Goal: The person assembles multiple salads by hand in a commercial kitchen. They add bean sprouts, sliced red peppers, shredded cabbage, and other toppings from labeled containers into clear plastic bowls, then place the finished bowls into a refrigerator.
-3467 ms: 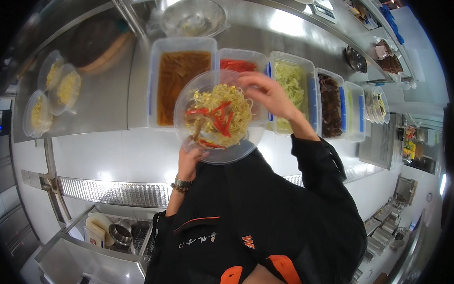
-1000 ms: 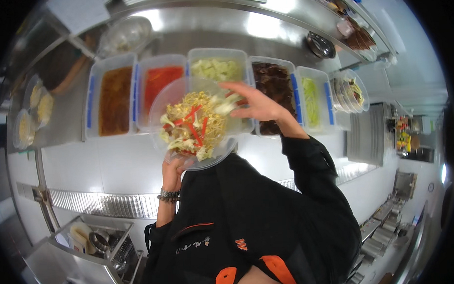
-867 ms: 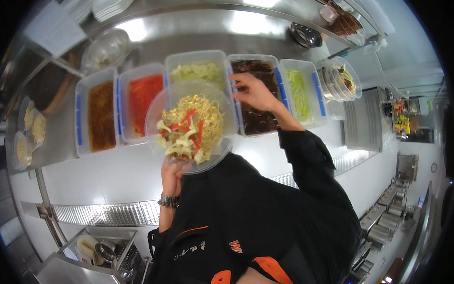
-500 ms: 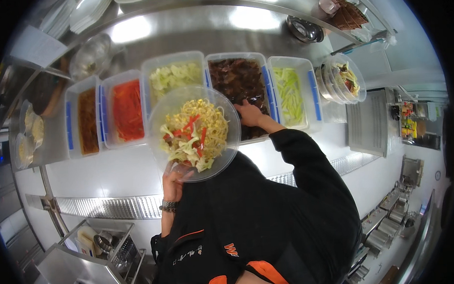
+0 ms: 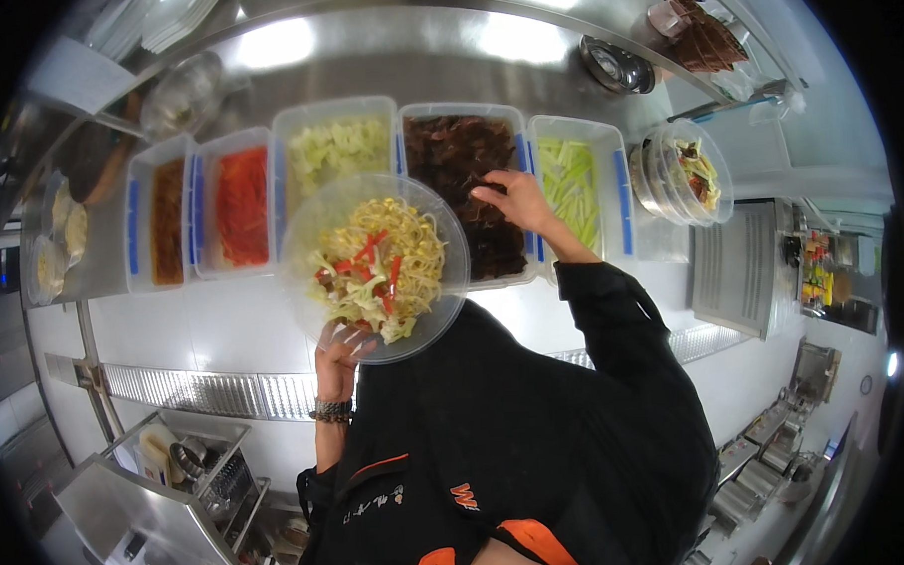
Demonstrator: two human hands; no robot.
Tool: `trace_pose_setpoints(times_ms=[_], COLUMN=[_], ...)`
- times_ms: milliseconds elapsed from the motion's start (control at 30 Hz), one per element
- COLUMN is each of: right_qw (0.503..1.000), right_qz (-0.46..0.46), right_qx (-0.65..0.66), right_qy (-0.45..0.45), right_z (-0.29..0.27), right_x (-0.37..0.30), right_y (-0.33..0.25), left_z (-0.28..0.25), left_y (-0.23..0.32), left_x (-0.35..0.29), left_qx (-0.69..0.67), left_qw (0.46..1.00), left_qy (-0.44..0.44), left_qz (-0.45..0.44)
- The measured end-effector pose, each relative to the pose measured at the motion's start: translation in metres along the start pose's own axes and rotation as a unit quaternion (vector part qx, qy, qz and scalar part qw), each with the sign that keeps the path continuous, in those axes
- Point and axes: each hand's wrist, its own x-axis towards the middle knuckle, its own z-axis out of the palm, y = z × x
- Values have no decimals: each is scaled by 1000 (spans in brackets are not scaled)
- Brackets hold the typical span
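Note:
My left hand (image 5: 343, 348) grips the lower left rim of a clear round plastic bowl (image 5: 451, 300). In the bowl lie bean sprouts (image 5: 399, 242), red pepper strips (image 5: 369, 253) and pale cabbage pieces. My right hand (image 5: 517, 199) is over a bin (image 5: 511, 109) of dark, wood-ear-like pieces (image 5: 457, 148), its fingers drawn together in a pinch. Whatever is between those fingertips does not show clearly. Pale chopped cabbage (image 5: 330, 147) fills the bin behind the bowl, partly hidden by it. Green strips (image 5: 568, 179) sit in the bin right of the dark one.
To the left stand a bin of red strips (image 5: 242, 210) and one with brownish contents (image 5: 167, 223). Stacked clear bowls (image 5: 702, 174) of mixed vegetables are at the right. Metal bowls (image 5: 616, 66) rest at the back of the steel counter (image 5: 394, 55), under a shelf edge.
My right hand has come up out of the dark pieces and moved slightly right. The bowl in my left hand has shifted a little left. The view has tilted slightly.

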Motion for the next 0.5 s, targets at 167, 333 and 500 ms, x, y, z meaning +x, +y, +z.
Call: trace_pose_setpoints(times_ms=[167,333,500], right_qw=[994,986,988], right_qz=[-41,-131,-145], right_qx=[-37,11,3], right_qy=[92,103,-43], right_z=[-21,-39,-6], right_x=[-11,-42,-46], right_y=[-25,-93,-142], left_z=[-3,4,16], left_y=[10,19,15], left_x=[7,14,29], left_qx=[28,57,38], left_qw=[999,998,998], left_qy=[-20,-38,-50], left_qz=[-10,-11,-27])
